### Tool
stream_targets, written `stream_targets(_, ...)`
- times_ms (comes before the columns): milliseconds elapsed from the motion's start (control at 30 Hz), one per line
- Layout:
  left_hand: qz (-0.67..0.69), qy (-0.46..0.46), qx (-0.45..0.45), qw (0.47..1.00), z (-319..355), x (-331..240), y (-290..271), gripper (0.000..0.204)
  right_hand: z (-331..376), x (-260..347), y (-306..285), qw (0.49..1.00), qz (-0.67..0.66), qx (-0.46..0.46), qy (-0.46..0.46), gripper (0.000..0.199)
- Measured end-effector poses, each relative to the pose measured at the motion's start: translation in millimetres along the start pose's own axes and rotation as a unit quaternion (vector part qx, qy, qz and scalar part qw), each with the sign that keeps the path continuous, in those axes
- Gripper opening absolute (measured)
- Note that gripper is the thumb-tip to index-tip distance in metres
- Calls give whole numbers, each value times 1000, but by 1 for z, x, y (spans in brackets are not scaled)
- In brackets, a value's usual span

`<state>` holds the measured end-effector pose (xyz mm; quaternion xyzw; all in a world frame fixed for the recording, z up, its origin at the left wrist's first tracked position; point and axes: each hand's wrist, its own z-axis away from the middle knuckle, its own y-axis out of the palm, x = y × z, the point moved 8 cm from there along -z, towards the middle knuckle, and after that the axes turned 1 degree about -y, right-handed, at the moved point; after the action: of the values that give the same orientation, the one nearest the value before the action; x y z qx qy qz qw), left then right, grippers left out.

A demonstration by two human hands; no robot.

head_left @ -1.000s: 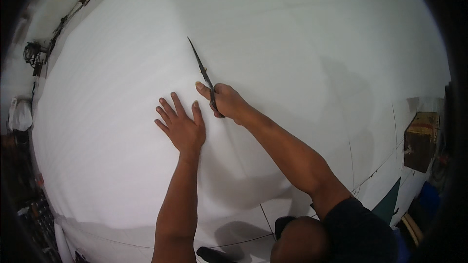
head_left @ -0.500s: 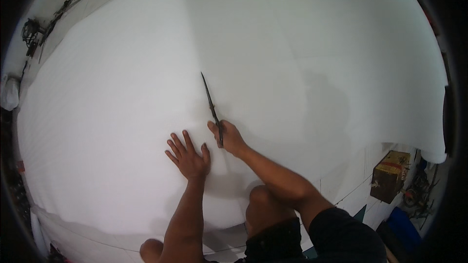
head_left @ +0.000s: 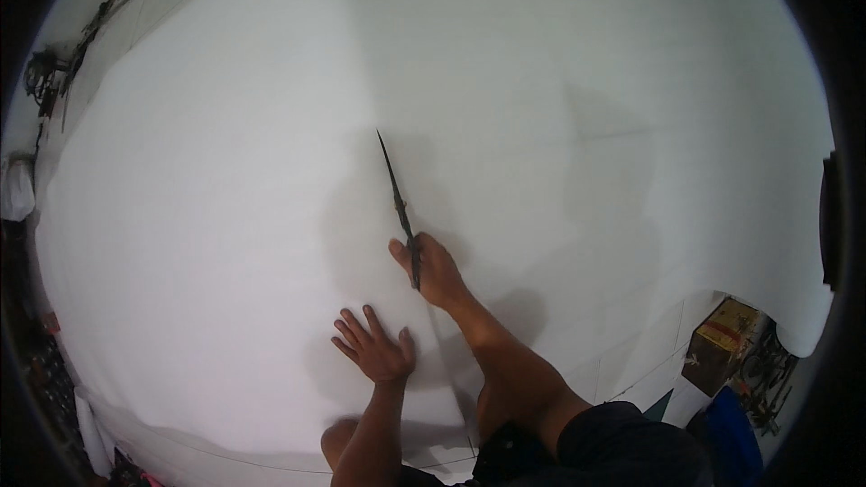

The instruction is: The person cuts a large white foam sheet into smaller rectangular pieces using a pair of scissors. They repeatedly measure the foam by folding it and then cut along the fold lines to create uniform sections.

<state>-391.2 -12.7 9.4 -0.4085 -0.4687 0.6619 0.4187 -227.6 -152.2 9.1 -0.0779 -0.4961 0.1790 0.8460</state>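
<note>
Right now your right hand (head_left: 435, 272) has its grip wrapped around the handle of a long dark knife (head_left: 398, 207), whose thin blade points away from you across a big white sheet (head_left: 225, 216). The blade lies low against the sheet, its tip well out toward the sheet's middle, and a fine line runs from under the hand back toward the near edge. Your left hand (head_left: 376, 350) lies flat on the sheet just beside the right one, nearer to you, its grip spread wide with fingers (head_left: 347, 332) fanned and holding nothing. The sheet covers nearly the whole tiled floor (head_left: 645, 370). Past the sheet's right corner stands a brown cardboard box (head_left: 722, 338), and dark clutter (head_left: 54, 81) lines the far left edge. Your knee (head_left: 338, 437) shows at the near edge.
</note>
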Motion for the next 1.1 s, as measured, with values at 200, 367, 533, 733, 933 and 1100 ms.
stream_targets(200, 14, 2, -14, 1000, -2, 3, 0, 83, -81, 45, -4, 999, -12, 16, 40, 66)
stream_targets(367, 57, -7, -45, 997, -21, -2, -21, 71, -98, 47, -10, 1000, 27, -13, -4, 65)
stream_targets(533, 112, 67, -247, 960, -204, -40, -111, 56, -95, 28, -11, 1000, 17, -17, -1, 64)
stream_targets(733, -32, -18, -178, 983, -343, -46, -90, 63, -95, 38, 4, 999, -19, 9, 30, 57)
stream_targets(933, 4, -11, -145, 989, -336, -53, -79, 65, -92, 47, -6, 999, -11, -31, 33, 52)
stream_targets(1100, 4, -32, -109, 993, -340, -45, -70, 67, -169, 92, -12, 999, -4, -37, 1, 55)
